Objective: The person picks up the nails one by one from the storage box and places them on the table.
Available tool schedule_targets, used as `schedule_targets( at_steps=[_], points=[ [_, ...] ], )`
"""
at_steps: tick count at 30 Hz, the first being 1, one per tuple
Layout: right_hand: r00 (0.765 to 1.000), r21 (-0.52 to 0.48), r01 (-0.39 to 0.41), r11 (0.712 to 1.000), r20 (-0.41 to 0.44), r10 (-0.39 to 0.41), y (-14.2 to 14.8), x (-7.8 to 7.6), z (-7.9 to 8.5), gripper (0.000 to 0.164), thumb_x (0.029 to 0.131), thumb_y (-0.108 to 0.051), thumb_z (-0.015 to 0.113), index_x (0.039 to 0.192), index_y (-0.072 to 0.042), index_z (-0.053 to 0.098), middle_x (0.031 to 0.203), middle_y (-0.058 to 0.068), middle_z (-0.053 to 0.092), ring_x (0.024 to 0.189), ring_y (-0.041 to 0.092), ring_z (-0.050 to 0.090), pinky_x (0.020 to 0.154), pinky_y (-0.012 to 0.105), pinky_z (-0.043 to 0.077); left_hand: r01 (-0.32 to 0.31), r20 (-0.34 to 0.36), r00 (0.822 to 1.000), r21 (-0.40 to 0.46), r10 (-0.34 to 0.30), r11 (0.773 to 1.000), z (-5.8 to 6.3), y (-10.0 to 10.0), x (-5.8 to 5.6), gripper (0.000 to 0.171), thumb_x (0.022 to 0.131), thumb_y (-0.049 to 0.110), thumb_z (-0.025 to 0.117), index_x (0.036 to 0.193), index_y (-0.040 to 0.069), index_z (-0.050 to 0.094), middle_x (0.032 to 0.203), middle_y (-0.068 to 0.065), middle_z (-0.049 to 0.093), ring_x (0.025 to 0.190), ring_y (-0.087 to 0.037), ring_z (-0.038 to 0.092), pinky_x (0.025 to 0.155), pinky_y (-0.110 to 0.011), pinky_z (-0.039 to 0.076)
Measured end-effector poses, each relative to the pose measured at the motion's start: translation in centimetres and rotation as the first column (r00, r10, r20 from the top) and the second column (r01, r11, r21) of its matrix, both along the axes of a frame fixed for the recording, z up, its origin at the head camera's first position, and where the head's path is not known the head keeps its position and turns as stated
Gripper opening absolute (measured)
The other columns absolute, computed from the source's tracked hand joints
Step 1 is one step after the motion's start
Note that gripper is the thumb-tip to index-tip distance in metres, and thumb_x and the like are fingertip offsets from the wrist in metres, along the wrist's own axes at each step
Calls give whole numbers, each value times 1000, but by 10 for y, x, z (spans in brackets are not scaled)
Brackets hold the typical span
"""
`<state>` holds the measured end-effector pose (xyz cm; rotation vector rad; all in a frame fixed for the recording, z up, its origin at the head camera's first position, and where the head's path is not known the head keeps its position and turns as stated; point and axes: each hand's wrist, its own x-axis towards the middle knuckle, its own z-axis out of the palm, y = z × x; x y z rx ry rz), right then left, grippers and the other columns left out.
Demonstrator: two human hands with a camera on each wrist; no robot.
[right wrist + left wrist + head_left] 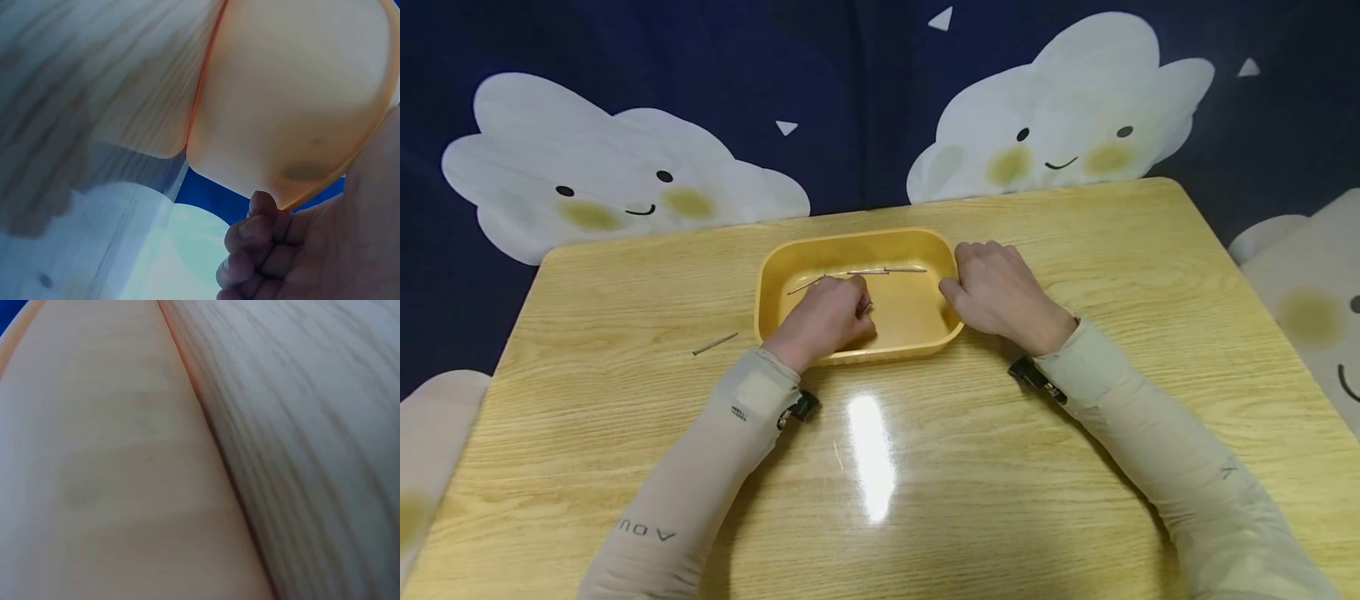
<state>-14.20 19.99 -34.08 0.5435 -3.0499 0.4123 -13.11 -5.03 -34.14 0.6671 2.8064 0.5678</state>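
A yellow plastic bin (857, 357) sits on the table, with several thin metal nails (906, 269) along the far side of its floor. Inside its left part is my left hand (827, 315), fingers curled, with a small metal end of a nail (868, 307) showing at the fingers; the rest of that nail is hidden. My right hand (996, 283) grips the bin's right rim, thumb over the edge. Curled fingers (250, 231) show outside the bin wall (281, 112) in the right wrist view. The left wrist view is filled by the bin's outer wall (137, 462) and wood grain.
One loose nail (715, 342) lies on the wooden table (970, 467), left of the bin. Behind the table's far edge hangs a dark blue cloth (865, 100) with white smiling clouds.
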Motion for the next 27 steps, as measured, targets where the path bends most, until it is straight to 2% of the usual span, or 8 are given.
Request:
schedule_targets(
  at_steps=[20, 27],
  points=[
    [999, -5, -9, 1000, -41, 8, 0, 1, 0, 26, 96, -26, 50, 80, -5, 53, 73, 13, 55, 71, 35, 54, 69, 45, 43, 24, -80, 997, 26, -22, 999, 0, -1, 1, 5, 82, 5, 61, 87, 6, 63, 79, -5, 65, 70, -16, 56, 65, -27, 46],
    [1000, 0, -3, 1000, -11, 3, -1, 1, 1, 27, 97, -27, 50, 82, -5, 54, 75, 13, 56, 74, 35, 55, 72, 45, 43, 35, -92, 995, 24, -33, 999, -1, 0, 2, 8, 86, 5, 64, 93, 7, 66, 85, -4, 70, 75, -16, 60, 71, -29, 52]
  ],
)
